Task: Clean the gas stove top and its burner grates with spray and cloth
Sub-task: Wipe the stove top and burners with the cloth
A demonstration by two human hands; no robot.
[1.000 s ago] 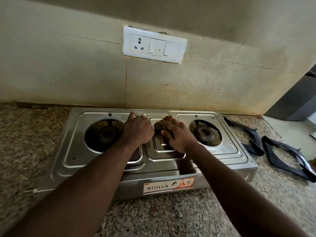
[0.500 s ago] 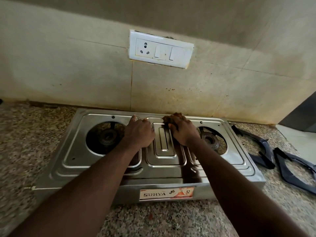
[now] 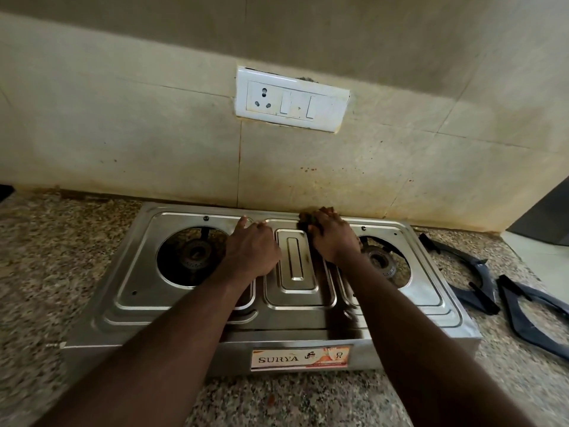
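Observation:
A two-burner steel gas stove [image 3: 184, 312] stands on the granite counter against the wall, with both burners bare. My left hand [image 3: 251, 249] rests flat on the stove top between the left burner [image 3: 194, 255] and the raised centre panel. My right hand [image 3: 332, 238] presses a dark brownish cloth [image 3: 306, 217] onto the stove's back rim, right of centre; most of the cloth is hidden under my fingers. Two black burner grates [image 3: 462, 272] [image 3: 535, 315] lie on the counter to the right of the stove. No spray bottle is in view.
A speckled granite counter [image 3: 61, 257] surrounds the stove. The stained tiled wall behind carries a white socket and switch plate [image 3: 292, 101]. A dark appliance edge [image 3: 548, 217] stands at the far right.
My right hand has slid the cloth from the centre panel back to the stove's rear rim. My left hand has stayed in place on the stove top.

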